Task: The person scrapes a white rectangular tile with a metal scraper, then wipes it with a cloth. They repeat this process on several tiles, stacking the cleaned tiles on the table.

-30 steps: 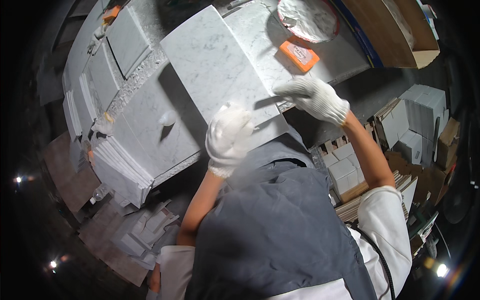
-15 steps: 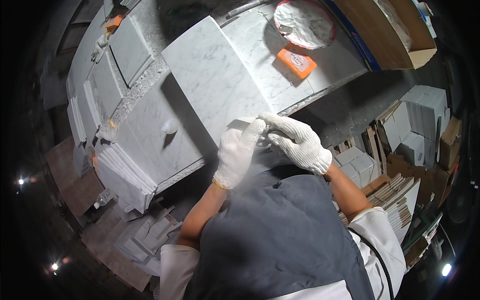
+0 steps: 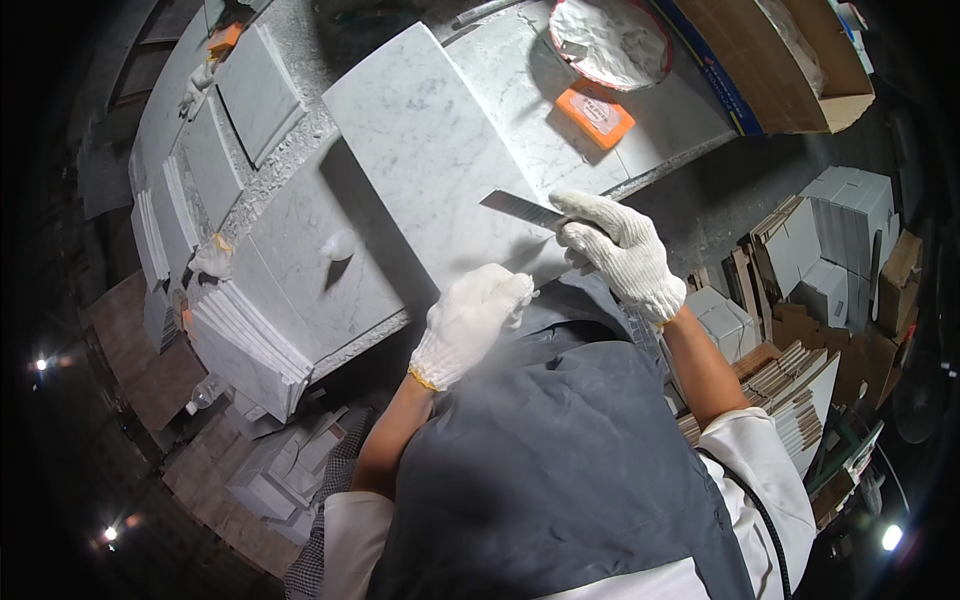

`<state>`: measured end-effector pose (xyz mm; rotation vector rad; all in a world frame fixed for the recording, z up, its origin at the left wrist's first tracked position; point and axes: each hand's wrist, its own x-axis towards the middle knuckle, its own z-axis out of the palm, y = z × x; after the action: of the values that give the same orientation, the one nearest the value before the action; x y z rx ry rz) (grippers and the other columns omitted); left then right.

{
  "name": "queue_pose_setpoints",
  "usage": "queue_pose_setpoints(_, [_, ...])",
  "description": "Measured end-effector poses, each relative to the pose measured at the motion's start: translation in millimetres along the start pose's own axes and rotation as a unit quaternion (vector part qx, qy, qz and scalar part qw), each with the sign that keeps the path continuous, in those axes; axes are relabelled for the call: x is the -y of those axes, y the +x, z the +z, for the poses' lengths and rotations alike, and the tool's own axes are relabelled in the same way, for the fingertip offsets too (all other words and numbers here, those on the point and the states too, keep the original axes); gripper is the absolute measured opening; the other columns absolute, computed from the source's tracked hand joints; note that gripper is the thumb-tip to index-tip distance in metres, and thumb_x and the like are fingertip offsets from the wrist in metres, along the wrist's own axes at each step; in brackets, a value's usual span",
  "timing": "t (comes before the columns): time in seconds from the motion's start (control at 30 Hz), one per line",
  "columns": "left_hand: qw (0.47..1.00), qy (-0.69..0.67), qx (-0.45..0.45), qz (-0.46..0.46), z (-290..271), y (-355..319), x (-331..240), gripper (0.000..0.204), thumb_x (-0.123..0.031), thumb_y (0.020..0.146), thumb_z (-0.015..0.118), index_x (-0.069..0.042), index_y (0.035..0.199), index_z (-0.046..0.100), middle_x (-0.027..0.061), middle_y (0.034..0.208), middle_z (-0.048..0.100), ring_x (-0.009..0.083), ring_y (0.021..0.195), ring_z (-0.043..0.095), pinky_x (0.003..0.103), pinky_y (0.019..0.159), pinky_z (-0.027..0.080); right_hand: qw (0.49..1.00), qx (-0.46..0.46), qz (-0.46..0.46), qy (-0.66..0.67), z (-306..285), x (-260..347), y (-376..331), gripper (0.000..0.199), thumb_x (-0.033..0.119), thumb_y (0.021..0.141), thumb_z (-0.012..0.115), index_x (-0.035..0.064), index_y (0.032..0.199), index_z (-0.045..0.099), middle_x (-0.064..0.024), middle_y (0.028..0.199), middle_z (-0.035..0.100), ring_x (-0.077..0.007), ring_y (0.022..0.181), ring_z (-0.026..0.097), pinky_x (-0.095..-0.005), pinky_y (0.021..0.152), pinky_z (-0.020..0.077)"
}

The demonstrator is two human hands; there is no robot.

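Note:
Both my hands wear white knit gloves. A thin, flat metal blade point(image 3: 515, 208) with a slanted end sticks out leftward from my right hand point(image 3: 622, 255), whose thumb and fingers pinch its near end. The blade is over the near right part of a grey-veined white marble slab point(image 3: 430, 140). My left hand point(image 3: 468, 325) is closed in front of the slab's near edge, close to my dark apron point(image 3: 540, 430). Its fingers are bunched together, and whatever they may hold is hidden. Beyond the slab, an orange box point(image 3: 596, 114) lies beside a red-rimmed bowl of white powder point(image 3: 612, 42).
A small white lump point(image 3: 340, 245) sits on the lower stone surface point(image 3: 300, 265) at left. Stacked thin slabs point(image 3: 250, 345) stand at its near left corner. An open cardboard box point(image 3: 770, 80) is at the far right. White cartons point(image 3: 850, 225) stand on the right.
My hands were together and have moved apart. The right went right and slightly up with the blade, now plainly visible; the left drew down and slightly left.

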<state>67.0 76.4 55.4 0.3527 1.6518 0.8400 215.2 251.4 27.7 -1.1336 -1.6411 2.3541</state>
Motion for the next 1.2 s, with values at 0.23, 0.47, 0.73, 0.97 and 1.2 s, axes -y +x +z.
queue_pose_setpoints(0.23, [0.986, -0.101, -0.088, 0.099, 6.4, 15.5, -9.2, 0.040, -0.037, 0.105, 0.066, 0.002, 0.099, 0.075, 0.0082, 0.087, 0.076, 0.0126, 0.080, 0.071, 0.027, 0.075, 0.056, 0.995, 0.052, -0.088, -0.013, 17.8, -10.7, 2.2, 0.033, 0.006, 0.099, 0.071, 0.0019, 0.132, 0.070, -0.0027, 0.102, 0.071, -0.0065, 0.077, 0.065, -0.0223, 0.067, 0.0540])
queue_pose_setpoints(0.47, [0.961, 0.104, -0.148, 0.210, -0.3, 11.4, -12.2, 0.027, -0.030, 0.100, 0.065, -0.005, 0.089, 0.070, 0.0150, 0.082, 0.072, 0.0291, 0.075, 0.072, 0.041, 0.075, 0.056, 0.983, -0.020, -0.122, -0.135, 8.0, 7.8, 9.4, 0.036, 0.007, 0.097, 0.073, -0.0030, 0.131, 0.068, -0.0047, 0.094, 0.070, -0.0088, 0.070, 0.063, -0.0223, 0.062, 0.0511])
queue_pose_setpoints(0.73, [0.989, 0.053, -0.065, 0.125, 1.7, -0.5, -1.6, 0.025, -0.023, 0.104, 0.067, 0.001, 0.095, 0.070, 0.0037, 0.078, 0.067, 0.0106, 0.073, 0.062, 0.027, 0.069, 0.051, 0.994, -0.056, -0.086, 0.023, -6.1, 40.1, 26.2, 0.037, 0.010, 0.100, 0.070, -0.0011, 0.135, 0.067, -0.0032, 0.095, 0.072, -0.0069, 0.072, 0.065, -0.0230, 0.065, 0.0559])
queue_pose_setpoints(0.97, [0.970, -0.172, -0.114, 0.124, -4.9, 22.5, -37.1, 0.029, -0.025, 0.104, 0.068, 0.003, 0.098, 0.066, 0.0030, 0.087, 0.069, 0.0076, 0.076, 0.062, 0.025, 0.069, 0.051, 0.998, 0.030, -0.057, -0.022, 24.1, 40.7, 22.6, 0.032, 0.006, 0.100, 0.070, -0.0008, 0.131, 0.069, -0.0038, 0.097, 0.072, -0.0083, 0.075, 0.066, -0.0232, 0.065, 0.0564])
queue_pose_setpoints(1.2, [0.990, -0.053, -0.017, 0.131, -1.0, 38.8, -32.2, 0.028, -0.024, 0.104, 0.065, 0.001, 0.095, 0.071, 0.0006, 0.081, 0.068, 0.0062, 0.075, 0.061, 0.026, 0.066, 0.049, 0.984, -0.090, -0.151, 0.013, -19.9, 46.1, 32.6, 0.030, 0.002, 0.098, 0.069, -0.0008, 0.127, 0.071, -0.0028, 0.095, 0.073, -0.0058, 0.073, 0.064, -0.0202, 0.063, 0.0531])
